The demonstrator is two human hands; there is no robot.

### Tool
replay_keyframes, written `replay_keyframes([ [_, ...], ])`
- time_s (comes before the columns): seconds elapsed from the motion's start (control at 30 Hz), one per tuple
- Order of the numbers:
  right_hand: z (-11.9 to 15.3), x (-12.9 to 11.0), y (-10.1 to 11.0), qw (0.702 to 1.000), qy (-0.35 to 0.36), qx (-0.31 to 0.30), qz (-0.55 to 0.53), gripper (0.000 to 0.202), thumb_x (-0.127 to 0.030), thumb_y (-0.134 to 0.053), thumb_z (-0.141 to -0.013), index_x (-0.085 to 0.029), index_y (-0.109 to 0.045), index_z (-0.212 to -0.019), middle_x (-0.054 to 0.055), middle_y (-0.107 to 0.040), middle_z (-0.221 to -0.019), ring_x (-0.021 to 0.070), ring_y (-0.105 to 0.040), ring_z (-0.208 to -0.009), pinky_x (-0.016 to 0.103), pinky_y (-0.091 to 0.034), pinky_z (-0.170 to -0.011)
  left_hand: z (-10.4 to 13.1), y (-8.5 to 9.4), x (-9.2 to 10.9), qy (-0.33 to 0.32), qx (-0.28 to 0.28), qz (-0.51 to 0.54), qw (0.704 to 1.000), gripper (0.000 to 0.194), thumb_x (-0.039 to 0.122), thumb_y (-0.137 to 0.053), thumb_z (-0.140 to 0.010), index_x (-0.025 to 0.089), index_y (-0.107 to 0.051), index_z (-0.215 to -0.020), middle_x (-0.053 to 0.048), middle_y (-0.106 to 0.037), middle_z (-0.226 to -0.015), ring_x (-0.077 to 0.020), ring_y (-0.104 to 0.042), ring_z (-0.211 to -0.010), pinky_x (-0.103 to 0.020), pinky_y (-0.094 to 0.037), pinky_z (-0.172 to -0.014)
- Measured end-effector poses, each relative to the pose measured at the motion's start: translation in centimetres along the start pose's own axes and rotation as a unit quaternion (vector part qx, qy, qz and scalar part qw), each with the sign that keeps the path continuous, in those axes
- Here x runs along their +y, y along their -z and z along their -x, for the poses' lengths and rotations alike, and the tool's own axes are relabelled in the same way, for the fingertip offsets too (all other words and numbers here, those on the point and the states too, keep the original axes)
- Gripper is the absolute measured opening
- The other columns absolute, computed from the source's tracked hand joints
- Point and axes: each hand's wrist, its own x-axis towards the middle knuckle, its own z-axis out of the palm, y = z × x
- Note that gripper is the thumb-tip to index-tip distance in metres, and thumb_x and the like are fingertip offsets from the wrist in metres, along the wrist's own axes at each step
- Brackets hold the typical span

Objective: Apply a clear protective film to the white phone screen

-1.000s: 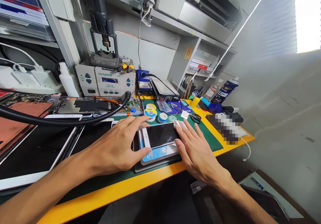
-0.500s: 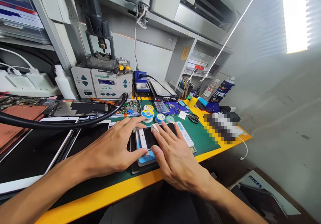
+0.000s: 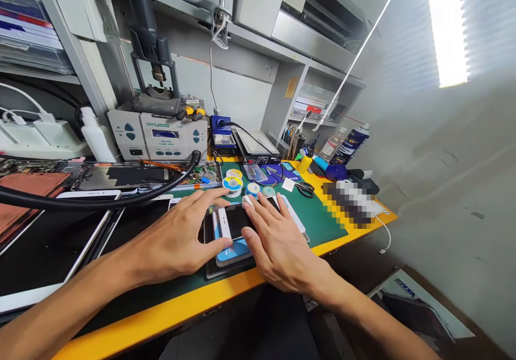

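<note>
A white-framed phone [image 3: 238,224] with a dark screen lies on a blue-and-white pad [image 3: 237,251] near the table's front edge. My left hand [image 3: 192,231] spans its left end, thumb at the near corner and fingers at the far one, gripping it in place. Across the screen rests my right hand [image 3: 278,234], fingers stretched and nearly flat. Under its fingertips a small white wipe [image 3: 246,201] is pressed against the screen. The right hand hides most of the phone's right part.
Solder spools [image 3: 233,184] and scissors [image 3: 305,189] lie beyond the phone. A soldering station [image 3: 157,134] stands at the back, its black hose [image 3: 121,203] crossing the left side. Large tablets [image 3: 52,242] lie left. A spray can [image 3: 351,144] stands at the right.
The whole view has shifted slightly, so the scene sits further left. Both hands keep almost the same place on the phone, and the wipe stays under the right fingertips.
</note>
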Motion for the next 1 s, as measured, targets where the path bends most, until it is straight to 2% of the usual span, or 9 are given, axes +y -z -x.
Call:
replay_keyframes([
  [0.1, 0.4, 1.3, 0.4, 1.000, -0.023, -0.007, 0.009, 0.052, -0.034, -0.031, -0.109, -0.012, -0.047, -0.154, 0.009, -0.043, -0.160, 0.0325, -0.033, -0.153, 0.063, -0.018, -0.126, 0.0, 0.1, 0.1, 0.007, 0.001, -0.004, 1.000, 0.080, 0.053, -0.071, -0.083, 0.022, -0.040, -0.149, -0.013, -0.064, -0.137, -0.0345, -0.056, -0.134, -0.051, -0.042, -0.116],
  [0.2, 0.7, 3.2, 0.6, 0.997, -0.065, -0.005, 0.041, 0.052, -0.031, -0.030, -0.109, -0.010, -0.049, -0.152, 0.011, -0.048, -0.157, 0.0335, -0.035, -0.152, 0.065, -0.018, -0.125, 0.0, 0.3, 0.4, 0.013, -0.002, -0.004, 1.000, 0.081, 0.051, -0.071, -0.082, 0.022, -0.040, -0.150, -0.012, -0.065, -0.135, -0.0339, -0.056, -0.133, -0.049, -0.042, -0.115],
  [0.3, 0.7, 3.6, 0.3, 0.996, -0.068, -0.004, 0.058, 0.053, -0.031, -0.029, -0.109, -0.007, -0.049, -0.152, 0.014, -0.047, -0.158, 0.0342, -0.034, -0.152, 0.065, -0.017, -0.125, 0.0, 0.3, 0.7, 0.021, -0.008, -0.001, 1.000, 0.080, 0.050, -0.071, -0.081, 0.024, -0.041, -0.151, -0.010, -0.064, -0.135, -0.0323, -0.058, -0.131, -0.046, -0.043, -0.114],
  [0.43, 0.2, 2.1, -0.1, 0.997, -0.057, 0.003, 0.054, 0.055, -0.034, -0.029, -0.109, -0.005, -0.050, -0.150, 0.016, -0.045, -0.158, 0.0355, -0.032, -0.152, 0.064, -0.018, -0.125, 0.0, 0.2, 1.1, 0.030, 0.008, -0.018, 0.999, 0.073, 0.047, -0.071, -0.081, 0.022, -0.047, -0.145, -0.012, -0.058, -0.140, -0.0323, -0.055, -0.132, -0.048, -0.042, -0.115],
  [0.6, -0.6, 0.2, -0.3, 0.999, -0.023, 0.007, 0.025, 0.055, -0.036, -0.032, -0.108, -0.006, -0.050, -0.150, 0.017, -0.045, -0.158, 0.0355, -0.035, -0.151, 0.064, -0.018, -0.125, 0.1, 0.1, 1.1, 0.048, 0.019, -0.012, 0.999, 0.080, 0.049, -0.074, -0.078, 0.022, -0.044, -0.146, -0.011, -0.062, -0.124, -0.0327, -0.059, -0.121, -0.051, -0.045, -0.110],
  [0.7, -1.2, -0.9, -0.3, 1.000, 0.005, -0.001, -0.001, 0.055, -0.037, -0.032, -0.108, -0.007, -0.050, -0.151, 0.017, -0.044, -0.158, 0.0344, -0.034, -0.152, 0.064, -0.014, -0.127, 0.3, 0.0, 0.8, 0.041, 0.019, 0.000, 0.999, 0.078, 0.043, -0.072, -0.079, 0.022, -0.042, -0.147, -0.011, -0.062, -0.123, -0.0315, -0.058, -0.122, -0.050, -0.045, -0.111],
  [0.87, -2.2, -2.8, -0.1, 0.997, 0.057, -0.013, -0.044, 0.054, -0.037, -0.032, -0.109, -0.013, -0.043, -0.156, 0.013, -0.043, -0.160, 0.0312, -0.033, -0.153, 0.061, -0.013, -0.128, 0.3, -0.3, 0.4, 0.022, 0.017, 0.003, 1.000, 0.079, 0.025, -0.064, -0.076, 0.022, -0.037, -0.150, -0.013, -0.057, -0.138, -0.0299, -0.053, -0.134, -0.047, -0.042, -0.116],
  [0.93, -2.4, -2.9, 0.1, 0.996, 0.068, -0.010, -0.048, 0.054, -0.037, -0.032, -0.109, -0.015, -0.039, -0.158, 0.011, -0.042, -0.161, 0.0295, -0.032, -0.153, 0.059, -0.013, -0.128, 0.2, -0.2, 0.4, 0.017, 0.017, 0.003, 1.000, 0.079, 0.022, -0.063, -0.076, 0.022, -0.036, -0.150, -0.014, -0.053, -0.144, -0.0296, -0.050, -0.138, -0.046, -0.040, -0.118],
  [1.0, -2.2, -2.5, 0.1, 0.997, 0.064, -0.010, -0.039, 0.054, -0.037, -0.031, -0.109, -0.015, -0.041, -0.157, 0.009, -0.042, -0.162, 0.0298, -0.031, -0.154, 0.060, -0.012, -0.128, 0.2, -0.1, 0.6, 0.024, 0.014, 0.005, 1.000, 0.078, 0.026, -0.065, -0.077, 0.022, -0.037, -0.150, -0.013, -0.056, -0.141, -0.0302, -0.051, -0.136, -0.047, -0.040, -0.117],
])
